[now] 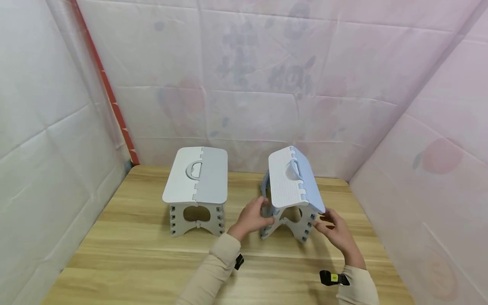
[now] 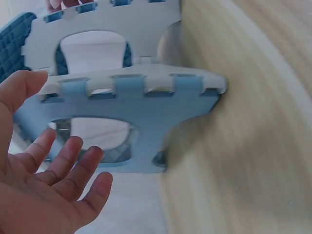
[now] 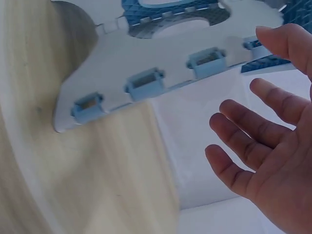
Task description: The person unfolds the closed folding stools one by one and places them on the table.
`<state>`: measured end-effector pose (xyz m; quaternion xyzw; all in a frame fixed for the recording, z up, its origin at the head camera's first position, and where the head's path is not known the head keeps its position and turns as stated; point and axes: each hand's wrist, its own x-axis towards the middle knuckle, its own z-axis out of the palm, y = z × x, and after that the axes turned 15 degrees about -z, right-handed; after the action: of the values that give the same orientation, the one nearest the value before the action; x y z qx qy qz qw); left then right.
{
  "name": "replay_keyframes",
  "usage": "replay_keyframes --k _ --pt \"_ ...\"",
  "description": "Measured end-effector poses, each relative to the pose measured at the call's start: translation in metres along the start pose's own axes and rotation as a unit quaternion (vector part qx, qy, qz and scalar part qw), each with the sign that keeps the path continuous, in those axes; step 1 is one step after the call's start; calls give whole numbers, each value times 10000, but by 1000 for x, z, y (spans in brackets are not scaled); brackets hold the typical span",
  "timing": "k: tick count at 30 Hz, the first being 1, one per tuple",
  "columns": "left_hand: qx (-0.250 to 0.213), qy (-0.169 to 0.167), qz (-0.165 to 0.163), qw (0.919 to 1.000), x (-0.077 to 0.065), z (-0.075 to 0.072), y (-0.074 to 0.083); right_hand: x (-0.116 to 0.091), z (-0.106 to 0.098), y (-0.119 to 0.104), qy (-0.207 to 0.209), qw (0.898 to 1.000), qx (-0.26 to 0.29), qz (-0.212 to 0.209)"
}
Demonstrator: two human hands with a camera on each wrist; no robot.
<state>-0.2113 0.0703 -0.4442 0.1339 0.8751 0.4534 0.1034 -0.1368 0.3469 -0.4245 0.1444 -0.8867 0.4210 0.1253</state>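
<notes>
A white and light-blue folding step stool [image 1: 284,180] stands on the table, its two top halves sloping down from a raised middle hinge. My left hand [image 1: 252,218] is at its left side with relaxed, spread fingers; in the left wrist view the thumb tip overlaps the leg edge, and the other fingers [image 2: 83,170] lie beside the blue side panel. On the right side, my right hand [image 1: 337,233] is close to the legs, its thumb [image 3: 280,39] at the panel's edge and its fingers loosely bent around nothing. The handle [image 1: 294,168] sits at the hinge.
To the left stands a white and grey folding step stool [image 1: 213,173], fully spread with a flat top. Both stools are on a wood-grain table [image 1: 126,237]. Pale sheets [image 1: 244,63] hang as walls behind and along both sides.
</notes>
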Motion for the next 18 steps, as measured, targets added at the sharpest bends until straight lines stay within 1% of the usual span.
replay_keyframes --k 3,5,7,10,12,15,18 --pt "377 231 66 9990 -3 -8 7 2 -8 -6 90 9997 -203 -133" --pt "677 411 88 9968 -4 -12 12 4 -13 -11 154 9991 -333 -215" --pt "1004 600 171 9930 -5 -17 17 7 -18 -15 215 9983 -448 -318" --pt "1345 827 372 9868 -5 -22 24 10 -23 -22 275 9964 -674 -444" --pt "1561 1029 544 9809 -6 -25 29 13 -26 -26 290 9950 -809 -514" --pt "1764 1256 735 9735 -7 -29 35 18 -28 -32 276 9939 -849 -648" --pt "1846 1343 853 9699 -7 -32 41 24 -29 -37 217 9928 -820 -846"
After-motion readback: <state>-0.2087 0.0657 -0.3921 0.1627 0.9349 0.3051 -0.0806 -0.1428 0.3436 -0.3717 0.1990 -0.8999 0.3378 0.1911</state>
